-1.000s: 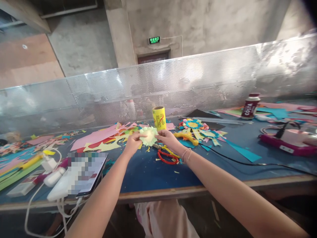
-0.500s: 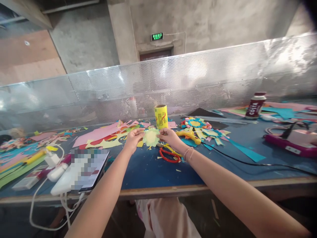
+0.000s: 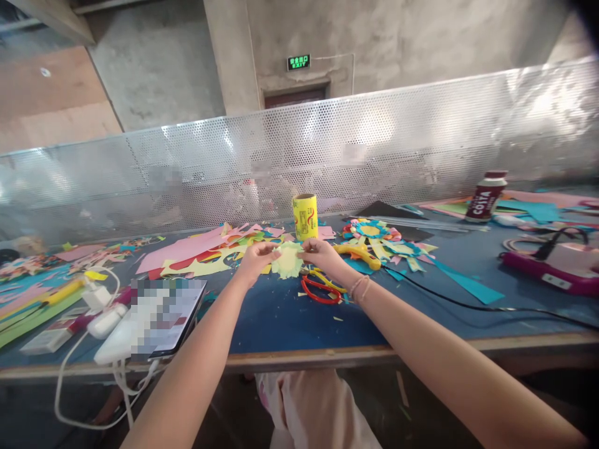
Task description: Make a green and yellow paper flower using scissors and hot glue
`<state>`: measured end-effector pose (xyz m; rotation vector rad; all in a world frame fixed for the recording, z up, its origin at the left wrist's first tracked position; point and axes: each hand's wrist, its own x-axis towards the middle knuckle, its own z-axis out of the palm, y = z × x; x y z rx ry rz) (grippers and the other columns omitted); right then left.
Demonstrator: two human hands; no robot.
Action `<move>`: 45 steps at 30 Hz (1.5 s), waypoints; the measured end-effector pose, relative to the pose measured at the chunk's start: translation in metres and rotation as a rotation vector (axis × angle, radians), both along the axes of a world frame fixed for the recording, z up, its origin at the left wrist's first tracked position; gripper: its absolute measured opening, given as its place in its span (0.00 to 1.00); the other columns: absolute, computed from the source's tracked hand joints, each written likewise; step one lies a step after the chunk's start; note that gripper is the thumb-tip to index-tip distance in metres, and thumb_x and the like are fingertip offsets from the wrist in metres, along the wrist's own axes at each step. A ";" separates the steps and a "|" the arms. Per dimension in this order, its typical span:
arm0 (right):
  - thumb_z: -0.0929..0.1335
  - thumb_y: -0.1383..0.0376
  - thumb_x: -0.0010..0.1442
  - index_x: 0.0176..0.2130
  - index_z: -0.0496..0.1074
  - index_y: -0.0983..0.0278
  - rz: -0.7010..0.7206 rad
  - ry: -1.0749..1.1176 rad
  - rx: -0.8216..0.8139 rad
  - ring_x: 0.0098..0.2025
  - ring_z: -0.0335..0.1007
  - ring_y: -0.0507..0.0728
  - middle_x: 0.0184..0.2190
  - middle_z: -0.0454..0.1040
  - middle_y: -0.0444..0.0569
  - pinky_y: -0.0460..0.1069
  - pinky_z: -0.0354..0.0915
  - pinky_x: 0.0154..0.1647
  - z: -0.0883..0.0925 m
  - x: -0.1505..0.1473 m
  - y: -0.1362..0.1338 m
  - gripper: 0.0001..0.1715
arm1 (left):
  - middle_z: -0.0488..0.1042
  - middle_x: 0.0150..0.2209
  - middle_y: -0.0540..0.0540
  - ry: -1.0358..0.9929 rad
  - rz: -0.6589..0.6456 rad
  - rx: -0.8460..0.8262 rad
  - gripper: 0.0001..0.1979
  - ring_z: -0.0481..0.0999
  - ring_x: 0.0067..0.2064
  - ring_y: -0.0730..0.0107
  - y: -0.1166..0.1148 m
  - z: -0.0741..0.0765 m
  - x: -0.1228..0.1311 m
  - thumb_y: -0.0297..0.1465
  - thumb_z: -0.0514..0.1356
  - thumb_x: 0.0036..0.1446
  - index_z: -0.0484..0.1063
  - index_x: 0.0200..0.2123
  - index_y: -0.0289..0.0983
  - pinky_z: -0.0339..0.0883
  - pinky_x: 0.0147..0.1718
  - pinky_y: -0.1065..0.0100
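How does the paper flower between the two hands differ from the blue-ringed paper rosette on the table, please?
The held flower is pale green and yellow, while the rosette has a bright blue ring with pink about its edge. The held flower is gripped by the left hand and right hand; the rosette lies on the table with no hand on it. Both have yellowish centres.
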<state>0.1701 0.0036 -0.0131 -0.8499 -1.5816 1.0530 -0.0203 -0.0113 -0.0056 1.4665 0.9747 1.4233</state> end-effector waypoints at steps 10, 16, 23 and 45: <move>0.68 0.57 0.48 0.31 0.67 0.64 0.044 -0.146 0.256 0.30 0.62 0.51 0.26 0.67 0.44 0.48 0.61 0.32 0.003 0.001 -0.004 0.14 | 0.70 0.22 0.51 0.188 0.043 0.132 0.14 0.68 0.26 0.74 0.005 -0.004 0.000 0.37 0.67 0.36 0.74 0.28 0.35 0.61 0.27 0.72; 0.68 0.57 0.47 0.25 0.65 0.65 -0.018 -0.166 0.245 0.23 0.56 0.49 0.20 0.61 0.40 0.46 0.55 0.25 -0.002 0.000 0.000 0.14 | 0.68 0.20 0.52 0.270 0.062 0.097 0.15 0.65 0.23 0.77 -0.002 0.001 0.003 0.39 0.67 0.36 0.73 0.26 0.34 0.58 0.24 0.73; 0.67 0.55 0.48 0.24 0.66 0.66 -0.052 -0.175 0.211 0.23 0.55 0.48 0.20 0.62 0.41 0.46 0.54 0.24 -0.002 -0.002 -0.001 0.15 | 0.68 0.19 0.52 0.202 0.089 0.041 0.16 0.64 0.22 0.77 -0.004 0.002 0.009 0.39 0.68 0.32 0.72 0.22 0.33 0.56 0.23 0.73; 0.70 0.57 0.44 0.34 0.69 0.67 -0.072 -0.603 0.167 0.33 0.66 0.54 0.31 0.71 0.50 0.48 0.61 0.33 0.011 0.011 -0.013 0.19 | 0.73 0.26 0.49 -0.191 0.114 -0.112 0.18 0.73 0.27 0.71 0.002 0.000 0.005 0.33 0.69 0.30 0.72 0.28 0.35 0.66 0.28 0.69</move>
